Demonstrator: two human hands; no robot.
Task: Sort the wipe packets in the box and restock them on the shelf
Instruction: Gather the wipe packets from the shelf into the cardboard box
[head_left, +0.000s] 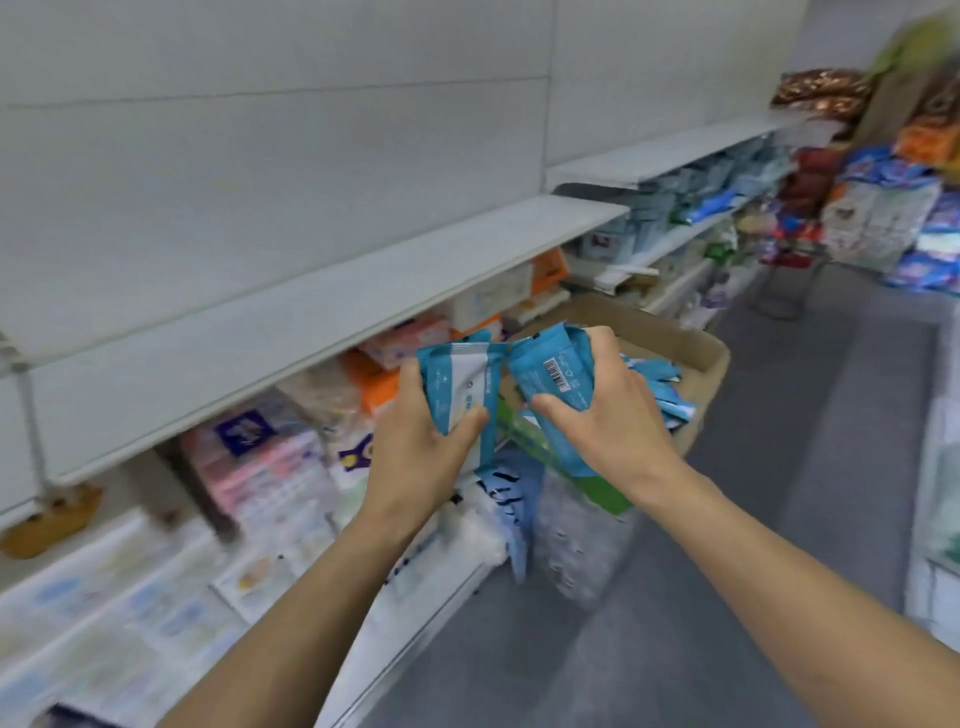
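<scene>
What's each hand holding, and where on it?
Left hand grips a blue-and-white wipe packet by its lower end. Right hand grips blue packets, barcode side up, around their lower half.

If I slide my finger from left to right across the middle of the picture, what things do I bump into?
Long white shelf → left hand holding a blue and white wipe packet → right hand holding a blue wipe packet with a barcode → cardboard box → grey floor.
</scene>
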